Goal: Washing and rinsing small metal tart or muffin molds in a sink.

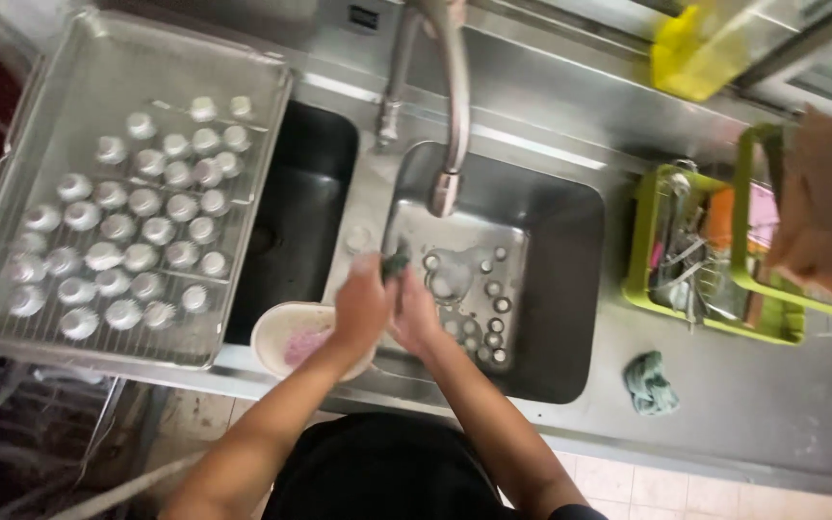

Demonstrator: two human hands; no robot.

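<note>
My left hand [362, 308] and my right hand [416, 316] are pressed together over the near left edge of the right sink basin [570, 289]. Between them sticks up a dark green scrubbing pad [396, 260]. Which hand grips it is blurred; a small object may be hidden between the palms. A metal tray [455, 252] in the basin carries several small round metal moulds [493, 306] and soapy water. The tap spout [445, 193] hangs above the tray. Under my left wrist stands a pale bowl [286, 337] with pink liquid.
A wire drying rack [12, 144] at left holds several upturned fluted metal moulds [137, 231]. The left basin [296, 221] is dark. A green dish rack [642, 250] with utensils stands at right, a crumpled teal cloth [649, 383] lies on the steel counter, and a yellow container [686, 53] sits behind.
</note>
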